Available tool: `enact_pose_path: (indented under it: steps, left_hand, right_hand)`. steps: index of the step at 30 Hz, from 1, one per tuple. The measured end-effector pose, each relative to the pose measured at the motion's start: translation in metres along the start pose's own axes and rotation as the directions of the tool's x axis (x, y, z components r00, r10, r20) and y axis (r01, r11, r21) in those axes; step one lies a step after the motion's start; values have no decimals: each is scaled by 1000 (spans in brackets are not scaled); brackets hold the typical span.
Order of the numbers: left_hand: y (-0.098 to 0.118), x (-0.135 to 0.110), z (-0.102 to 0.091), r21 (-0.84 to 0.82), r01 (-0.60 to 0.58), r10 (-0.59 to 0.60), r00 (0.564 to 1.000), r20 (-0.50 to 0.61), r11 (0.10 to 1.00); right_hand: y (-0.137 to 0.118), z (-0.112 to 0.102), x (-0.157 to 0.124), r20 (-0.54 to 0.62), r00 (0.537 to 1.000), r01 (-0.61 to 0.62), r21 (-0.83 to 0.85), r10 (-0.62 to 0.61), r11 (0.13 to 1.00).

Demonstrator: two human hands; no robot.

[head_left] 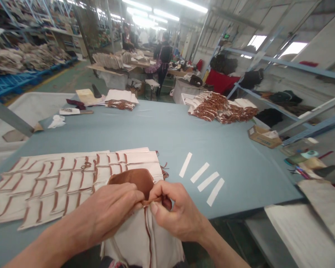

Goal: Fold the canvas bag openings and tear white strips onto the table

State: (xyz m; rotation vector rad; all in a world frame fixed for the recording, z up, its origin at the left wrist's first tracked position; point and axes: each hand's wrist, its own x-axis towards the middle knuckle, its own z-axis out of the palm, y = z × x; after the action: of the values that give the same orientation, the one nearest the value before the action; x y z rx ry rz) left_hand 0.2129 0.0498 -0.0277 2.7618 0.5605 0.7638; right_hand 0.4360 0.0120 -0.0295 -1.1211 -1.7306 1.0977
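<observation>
A cream sewn fabric tube [134, 238] with a brown inner side and a brown vertical seam hangs at the table's near edge. My left hand [114, 208] grips its upper rim left of the seam, fingers curled. Just to the right, my right hand [175, 208] pinches the same brown rim between thumb and fingers. The two hands almost meet at the seam. Behind them the brown lining [135, 180] of the opening shows. Overlapping rows of similar cream pieces with brown edges [50, 182] lie on the left of the table, partly behind my left hand.
Several white strips [201, 172] lie on the blue-green table [153, 130] to the right. Stacks of cream and brown pieces [209, 106] stand at the back, beside a small cardboard box [264, 136]. Small scissors [86, 165] rest on the rows. A person [164, 56] stands farther off.
</observation>
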Motion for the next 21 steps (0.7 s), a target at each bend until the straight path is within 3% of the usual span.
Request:
enact_pose_path:
  steps: [4, 10, 16, 21]
  left_hand:
    - [4, -1, -10, -188, 153, -140, 987, 82, 970]
    - [17, 10, -17, -223, 298, -271, 952, 143, 928]
    - [22, 8, 0, -212, 307, -289, 951, 113, 928]
    - [32, -2, 22, -263, 304, -308, 951, 27, 916]
  right_hand:
    - [4, -2, -1, -4, 999, 41, -11, -41, 999]
    - [4, -5, -3, -15, 979, 199, -115, -202, 973]
    - [0, -19, -13, 32, 977, 212, -98, -210, 972]
    - [0, -35, -23, 53, 981, 192, -95, -188, 977]
